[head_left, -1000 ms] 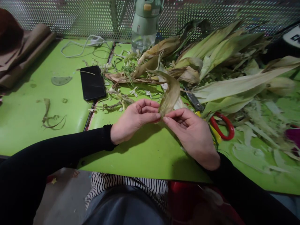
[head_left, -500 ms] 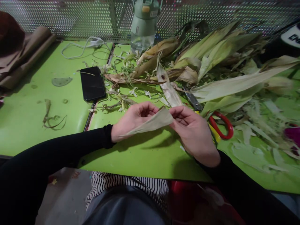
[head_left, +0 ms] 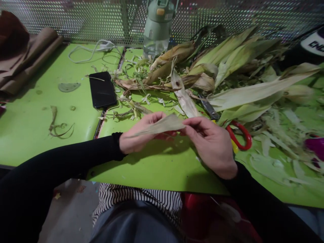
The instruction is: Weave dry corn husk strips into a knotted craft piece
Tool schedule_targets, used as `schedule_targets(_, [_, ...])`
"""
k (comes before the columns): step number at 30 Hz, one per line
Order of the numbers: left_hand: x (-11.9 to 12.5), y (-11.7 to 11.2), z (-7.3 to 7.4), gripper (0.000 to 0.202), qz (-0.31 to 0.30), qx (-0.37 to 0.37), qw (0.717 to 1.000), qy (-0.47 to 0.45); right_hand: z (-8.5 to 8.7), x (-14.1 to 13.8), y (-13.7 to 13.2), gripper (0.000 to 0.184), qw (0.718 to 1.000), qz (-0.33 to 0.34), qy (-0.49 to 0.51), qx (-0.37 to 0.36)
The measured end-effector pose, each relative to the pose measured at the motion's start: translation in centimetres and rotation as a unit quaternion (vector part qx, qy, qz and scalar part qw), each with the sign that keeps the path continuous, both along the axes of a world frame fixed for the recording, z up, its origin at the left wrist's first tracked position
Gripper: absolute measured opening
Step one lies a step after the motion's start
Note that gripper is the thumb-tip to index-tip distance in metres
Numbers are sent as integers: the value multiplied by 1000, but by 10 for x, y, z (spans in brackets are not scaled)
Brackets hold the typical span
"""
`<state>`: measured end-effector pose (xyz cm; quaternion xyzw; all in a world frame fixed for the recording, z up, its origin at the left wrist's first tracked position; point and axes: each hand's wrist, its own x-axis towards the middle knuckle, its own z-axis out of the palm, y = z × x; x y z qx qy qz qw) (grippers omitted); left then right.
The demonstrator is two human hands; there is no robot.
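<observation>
A pale, tapering piece of corn husk (head_left: 163, 125) is held between my two hands over the near part of the green table. My left hand (head_left: 136, 136) is closed on it from beneath, with the narrow end lying across the palm and wrist; the husk partly hides the fingers. At the wider end, my right hand (head_left: 211, 145) pinches the husk's tip between thumb and fingers. Just beyond the right hand lie scissors with red and yellow handles (head_left: 246, 136), partly covered by that hand. A spotted dry husk strip (head_left: 183, 92) lies behind the hands.
A heap of corn husks (head_left: 235, 60) and shreds spreads across the back and right. A black phone (head_left: 102, 89) lies left of centre, with a white cable (head_left: 86, 55) behind it. A green water bottle (head_left: 157, 30) stands against the perforated metal panel (head_left: 98, 20). Brown wrapping (head_left: 32, 60) lies far left.
The husk piece has turned flatter and now covers more of the left hand's thumb side. The left fingers have shifted below it. The right hand keeps its pinch at the end.
</observation>
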<state>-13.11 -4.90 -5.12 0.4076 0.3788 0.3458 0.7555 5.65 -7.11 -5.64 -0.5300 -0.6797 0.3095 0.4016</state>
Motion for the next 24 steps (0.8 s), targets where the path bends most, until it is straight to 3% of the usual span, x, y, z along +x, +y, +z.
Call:
schedule_targets(3, [2, 2, -4, 14, 13, 151, 986, 71, -5, -1, 7, 28, 983, 4, 128, -131])
schedule_targets(5, [3, 3, -5, 15, 18, 229, 965, 123, -7, -2, 9, 34, 969, 9, 181, -169])
schedule_targets(7, [3, 3, -6, 17, 21, 259, 954, 149, -7, -3, 8, 35, 960, 12, 209, -184])
schedule_targets(10, [1, 6, -5, 19, 9, 225, 966, 130, -6, -2, 8, 33, 963, 28, 203, -175])
schedule_targets(14, [-2, 10, -3, 18, -44, 89, 994, 55, -2, 0, 7, 30, 984, 44, 122, -122])
schedule_targets(18, [-4, 9, 0, 16, -60, -21, 998, -3, 0, 3, 5, 19, 996, 45, 51, -56])
schedule_targets(21, [-4, 6, 2, 10, -57, -40, 997, -29, -1, 4, 2, 11, 1000, 30, -3, -4])
schedule_targets(24, [-2, 5, 1, 9, -28, 16, 999, -16, -1, 2, 3, 13, 999, 18, 10, -32])
